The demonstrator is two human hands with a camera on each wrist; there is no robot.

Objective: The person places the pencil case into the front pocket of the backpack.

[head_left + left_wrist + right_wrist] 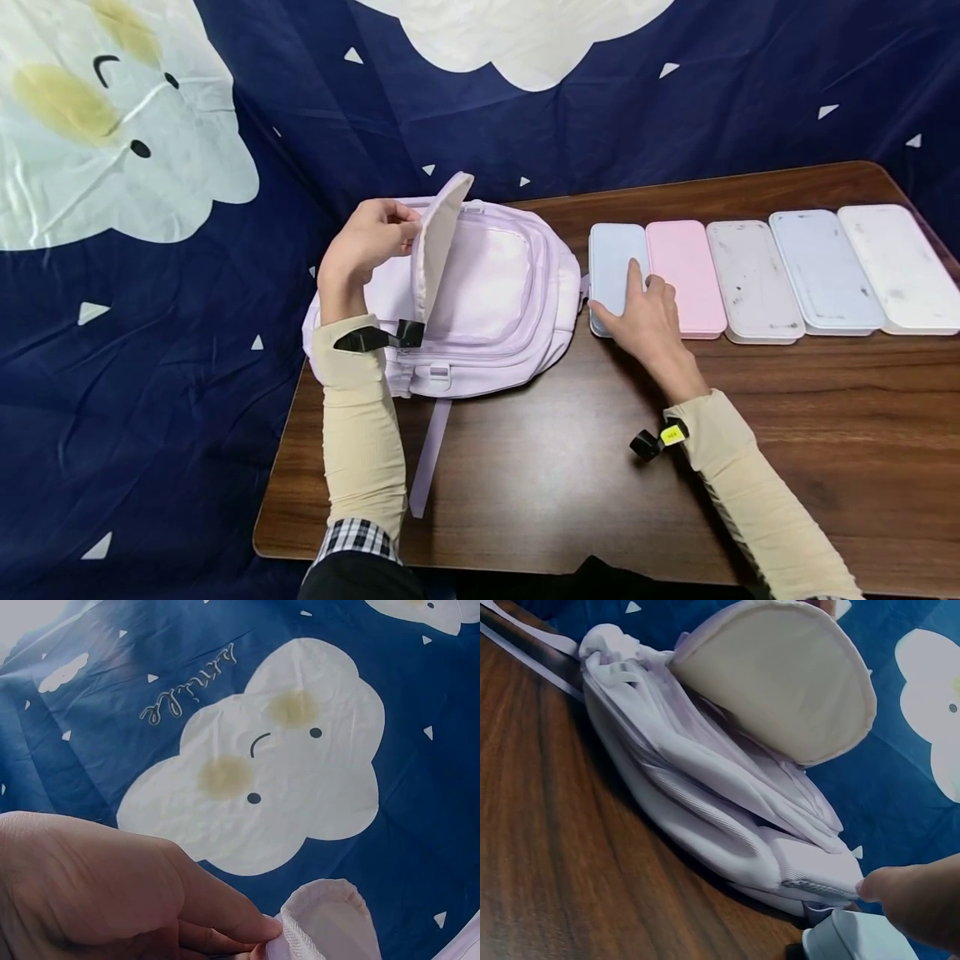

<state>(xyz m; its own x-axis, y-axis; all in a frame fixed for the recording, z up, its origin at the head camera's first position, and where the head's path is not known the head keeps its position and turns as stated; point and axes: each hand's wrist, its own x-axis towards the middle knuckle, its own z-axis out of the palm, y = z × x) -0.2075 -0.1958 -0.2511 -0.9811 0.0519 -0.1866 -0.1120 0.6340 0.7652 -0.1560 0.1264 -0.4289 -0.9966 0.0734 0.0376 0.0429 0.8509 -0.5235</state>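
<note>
A pale lilac backpack lies on the table, its front flap raised. My left hand pinches the flap's edge between thumb and fingers; the left wrist view shows that hand at the flap. Over the light blue case beside the bag, my right hand has its thumb and index finger spread; whether they touch it is unclear. In the right wrist view, the thumb of that hand is above the case, and the flap's cream lining faces the camera.
Right of the light blue case stand a pink case, a grey case, another light blue case and a white case. A strap trails toward the table's front edge. A dark blue curtain hangs behind.
</note>
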